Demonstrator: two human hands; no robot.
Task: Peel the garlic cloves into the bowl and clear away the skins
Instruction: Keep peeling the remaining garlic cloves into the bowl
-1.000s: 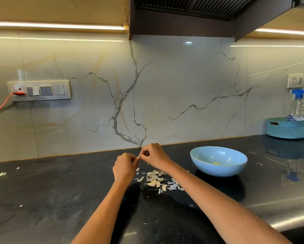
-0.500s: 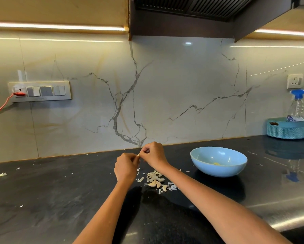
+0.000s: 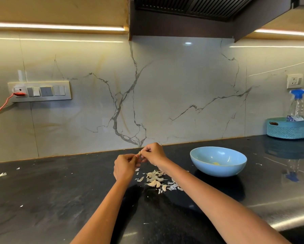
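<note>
Left hand [image 3: 124, 167] and right hand [image 3: 152, 153] together pinch one garlic clove [image 3: 139, 153] above the pile of skins [image 3: 157, 180], left of the blue bowl [image 3: 218, 162].

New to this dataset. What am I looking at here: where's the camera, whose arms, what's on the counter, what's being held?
There is no robot here: these are a person's two bare arms, seen from one wide-angle camera worn on the head, looking forward and down. There is only that one view.

The left hand and right hand meet above a dark countertop and together pinch a small garlic clove, apparently peeling it. Most of the clove is hidden by the fingers.

Below the hands lies a pile of garlic cloves and papery skins, with stray skin flakes scattered further off. To the right stands a light blue bowl with something small and yellowish inside, probably peeled garlic.

At the far right, against the marble wall, a teal basket holds a spray bottle.
</note>
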